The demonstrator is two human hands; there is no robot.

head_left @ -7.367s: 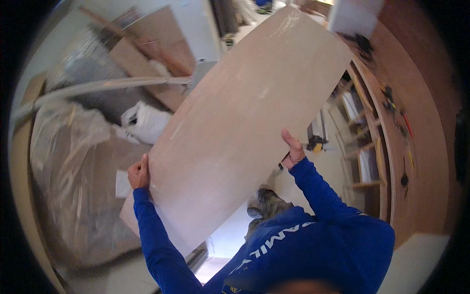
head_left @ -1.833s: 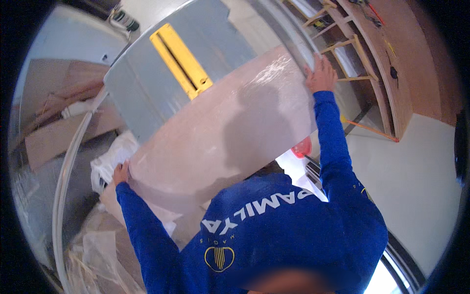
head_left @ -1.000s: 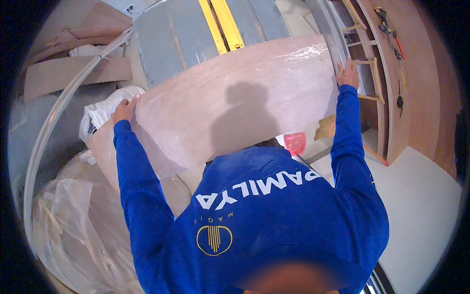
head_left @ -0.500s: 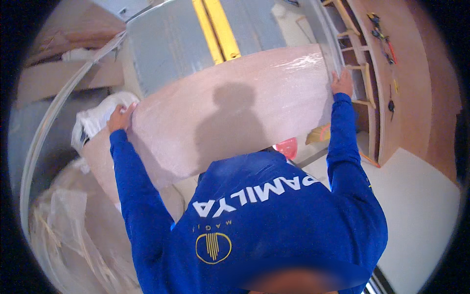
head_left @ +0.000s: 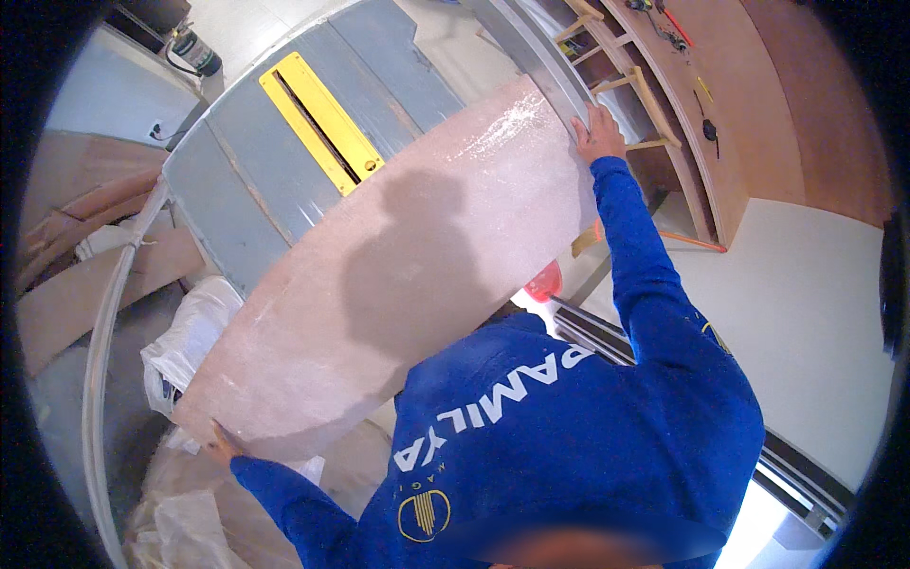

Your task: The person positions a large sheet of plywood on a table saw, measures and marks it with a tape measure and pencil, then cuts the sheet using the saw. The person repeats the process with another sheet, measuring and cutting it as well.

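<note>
A thin pinkish-brown plywood sheet (head_left: pixel 284 351) lies slantwise across a grey table saw top (head_left: pixel 246 152), with its near left part reaching out past the table. My left hand (head_left: pixel 224 446) is closed on the sheet's near left corner; some of its fingers are hidden. At the sheet's right end, my right hand (head_left: pixel 599 137) is closed around the edge, close against a long metal fence (head_left: pixel 531 52). A yellow slotted insert (head_left: pixel 318 119) shows in the saw top beyond the sheet; no blade can be made out. My shadow falls on the sheet.
A wooden cabinet frame (head_left: pixel 654 123) stands at the right, with hand tools (head_left: pixel 673 33) on its side panel. White plastic bags (head_left: pixel 194 332) and curved wood offcuts (head_left: pixel 104 294) are at the left. A red plastic piece (head_left: pixel 545 282) and a fire extinguisher (head_left: pixel 194 52) also show.
The view has turned. My left hand has gone from the sheet's far left edge to its near left corner. My right hand remains at the right end beside the fence.
</note>
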